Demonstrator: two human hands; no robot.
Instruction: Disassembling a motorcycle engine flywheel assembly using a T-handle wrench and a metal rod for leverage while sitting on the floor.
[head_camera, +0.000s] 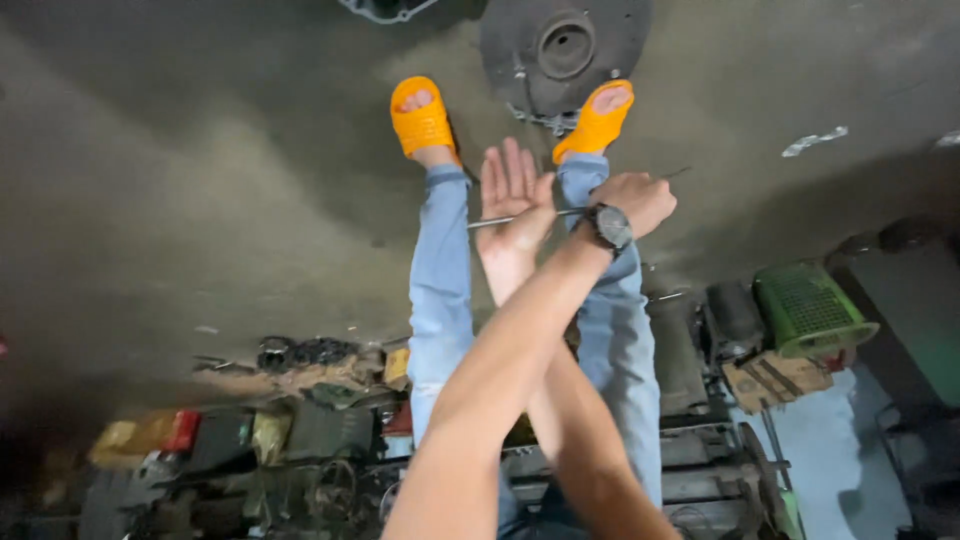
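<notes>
My forearms cross in front of my legs in light blue jeans and my feet in orange sandals. My left hand, with a dark wristwatch on its wrist, is closed in a fist on a thin metal rod. The rod runs left across the wrist of my right hand and pokes out to the right of the fist. My right hand is flat, palm towards me, with its fingers spread and touching the rod.
A round dark metal disc lies on the concrete floor between my feet. A green plastic basket and a cardboard box stand at the right. Tools and machine parts crowd the lower edge.
</notes>
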